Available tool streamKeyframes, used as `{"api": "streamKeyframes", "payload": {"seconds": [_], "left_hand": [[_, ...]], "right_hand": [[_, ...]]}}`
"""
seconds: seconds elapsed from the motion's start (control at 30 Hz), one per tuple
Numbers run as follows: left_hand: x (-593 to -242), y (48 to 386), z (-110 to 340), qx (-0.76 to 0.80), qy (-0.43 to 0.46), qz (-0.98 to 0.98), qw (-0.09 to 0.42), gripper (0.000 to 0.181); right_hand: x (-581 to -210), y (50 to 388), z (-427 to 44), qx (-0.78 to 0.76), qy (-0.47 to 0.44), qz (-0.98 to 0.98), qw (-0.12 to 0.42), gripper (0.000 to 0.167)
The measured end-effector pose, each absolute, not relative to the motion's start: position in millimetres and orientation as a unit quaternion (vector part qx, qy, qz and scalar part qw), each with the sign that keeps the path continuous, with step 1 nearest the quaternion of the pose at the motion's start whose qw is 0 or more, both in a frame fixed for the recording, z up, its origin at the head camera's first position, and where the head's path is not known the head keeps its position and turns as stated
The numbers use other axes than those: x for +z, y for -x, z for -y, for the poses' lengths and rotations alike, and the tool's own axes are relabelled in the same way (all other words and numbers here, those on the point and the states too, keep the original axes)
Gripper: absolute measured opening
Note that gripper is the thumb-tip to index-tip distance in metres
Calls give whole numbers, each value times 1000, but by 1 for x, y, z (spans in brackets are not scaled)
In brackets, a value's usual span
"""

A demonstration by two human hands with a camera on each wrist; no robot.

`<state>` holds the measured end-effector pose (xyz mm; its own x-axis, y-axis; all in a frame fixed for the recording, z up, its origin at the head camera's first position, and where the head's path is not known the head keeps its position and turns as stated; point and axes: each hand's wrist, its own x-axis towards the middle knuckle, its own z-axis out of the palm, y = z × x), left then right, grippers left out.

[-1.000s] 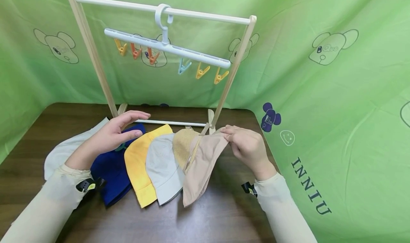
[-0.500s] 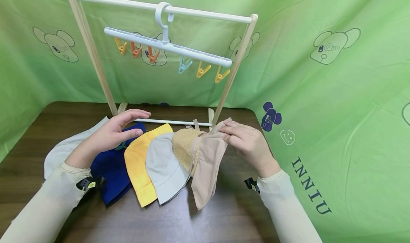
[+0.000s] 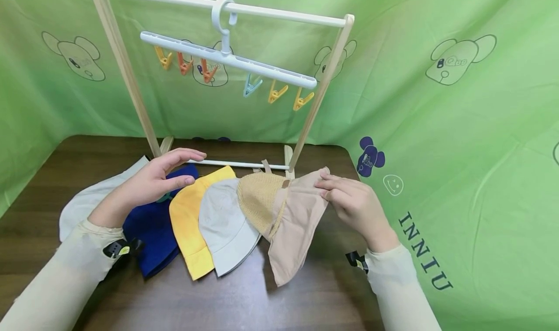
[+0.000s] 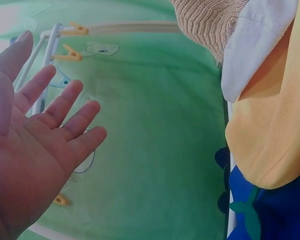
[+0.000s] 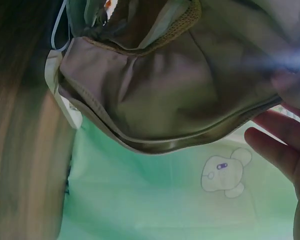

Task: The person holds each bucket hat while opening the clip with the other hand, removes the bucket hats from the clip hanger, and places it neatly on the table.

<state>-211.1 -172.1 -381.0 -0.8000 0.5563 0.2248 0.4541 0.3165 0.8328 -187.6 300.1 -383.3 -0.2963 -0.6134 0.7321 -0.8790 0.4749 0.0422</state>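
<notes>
My right hand pinches the brim edge of a beige sun hat with a woven tan crown, at the right end of a row of hats. In the right wrist view the hat's brim fills the upper part, with the fingertips at its edge. My left hand is held above the navy hat, fingers extended, holding nothing. Beside that hat lie a yellow hat and a pale grey bucket hat, overlapping. A whitish hat lies at the far left, partly hidden by the left arm.
Behind the hats stands a wooden rack with a white top bar. From it hangs a light blue hanger with several clips in yellow, orange and blue. The brown table meets a green printed curtain.
My right hand has moved to the right with the brim of the beige sun hat, drawing that hat a little away from the grey one. The left hand has stayed nearly still.
</notes>
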Motion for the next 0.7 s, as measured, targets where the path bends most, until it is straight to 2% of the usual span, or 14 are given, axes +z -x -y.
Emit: {"api": "streamKeyframes", "payload": {"seconds": [0.7], "left_hand": [[-384, 207, 176, 493, -335, -802, 48, 41]], "right_hand": [[-399, 159, -316, 184, -460, 819, 288, 28]]}}
